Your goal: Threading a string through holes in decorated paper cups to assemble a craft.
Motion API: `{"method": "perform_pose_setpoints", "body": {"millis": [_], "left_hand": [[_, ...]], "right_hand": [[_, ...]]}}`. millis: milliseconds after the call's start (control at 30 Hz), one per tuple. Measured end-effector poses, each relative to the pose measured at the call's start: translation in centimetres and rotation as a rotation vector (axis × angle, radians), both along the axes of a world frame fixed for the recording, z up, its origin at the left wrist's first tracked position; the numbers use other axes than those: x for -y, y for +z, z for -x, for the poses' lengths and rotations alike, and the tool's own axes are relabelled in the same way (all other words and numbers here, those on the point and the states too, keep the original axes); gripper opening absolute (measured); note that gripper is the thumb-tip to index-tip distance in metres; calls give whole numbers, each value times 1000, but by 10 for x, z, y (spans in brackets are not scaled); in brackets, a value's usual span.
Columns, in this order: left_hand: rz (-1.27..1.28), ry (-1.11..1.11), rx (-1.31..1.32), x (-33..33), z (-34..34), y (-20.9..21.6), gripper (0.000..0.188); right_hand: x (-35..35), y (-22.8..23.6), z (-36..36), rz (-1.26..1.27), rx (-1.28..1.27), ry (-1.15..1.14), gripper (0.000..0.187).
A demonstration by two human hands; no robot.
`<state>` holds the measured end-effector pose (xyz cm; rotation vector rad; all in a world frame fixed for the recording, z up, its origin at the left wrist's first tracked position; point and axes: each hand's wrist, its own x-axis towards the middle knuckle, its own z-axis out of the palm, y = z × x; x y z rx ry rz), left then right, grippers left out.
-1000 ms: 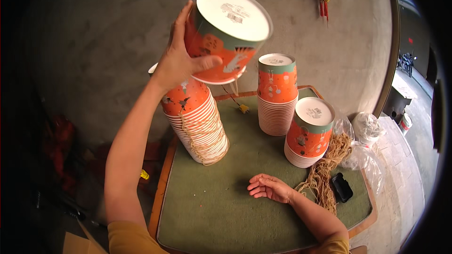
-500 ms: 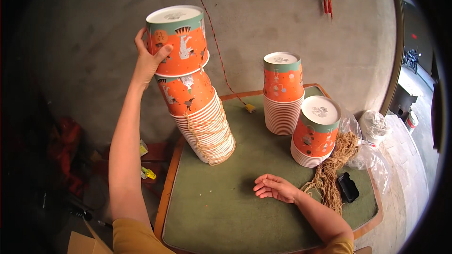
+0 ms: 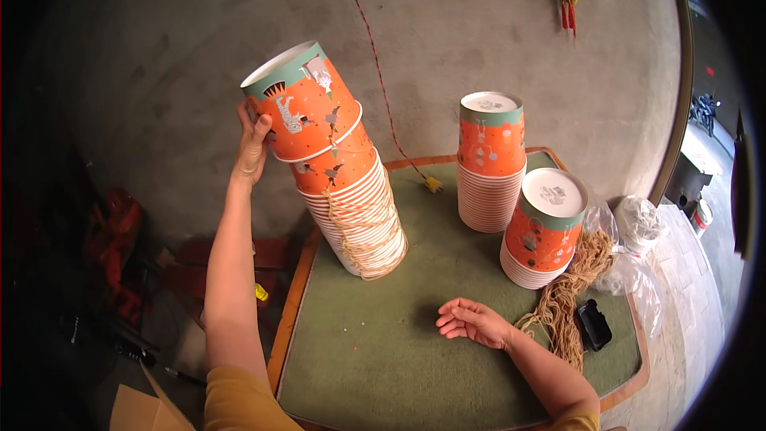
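Observation:
My left hand (image 3: pixel 254 142) grips the side of an upturned orange paper tub (image 3: pixel 307 112) with a green band and white base. That tub sits over the top of a tall stack of nested paper tubs (image 3: pixel 359 215), which leans to the left on the table. Tan string (image 3: pixel 369 227) is wound loosely around the stack's white rims. Above the green tabletop (image 3: pixel 375 367), my right hand (image 3: pixel 472 323) is empty, its fingers loosely curled and apart. Nearest to it lies a hank of tan string (image 3: pixel 568 303).
Two shorter upturned tub stacks, a far stack (image 3: pixel 491 160) and a near stack (image 3: pixel 546 227), stand right of centre. Beside the string are a black plastic tray (image 3: pixel 593 325) and a clear plastic bag (image 3: pixel 638 279). A cord with a yellow plug (image 3: pixel 432 184) hangs at the table's back edge.
My left hand has lowered the top tub farther over the stack and tilted it into line with the lean. The right hand has hardly moved. The whole view has shifted slightly.

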<state>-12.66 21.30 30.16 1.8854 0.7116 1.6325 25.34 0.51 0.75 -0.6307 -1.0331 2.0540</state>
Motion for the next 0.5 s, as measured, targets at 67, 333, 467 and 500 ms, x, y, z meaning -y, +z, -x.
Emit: {"method": "perform_pose_setpoints", "body": {"millis": [67,333,467,500], "left_hand": [[4,-6,24,-3,0,-4,115],[56,34,-37,9,-5,-9,115],[-84,133,-53,16,-26,-25,124],[-111,145,-69,17,-31,-28,125]], "right_hand": [[0,-2,-1,-9,-11,0,30],[0,0,1,6,-1,2,31],[0,1,1,7,2,-3,30],[0,1,1,7,6,-3,30]]}}
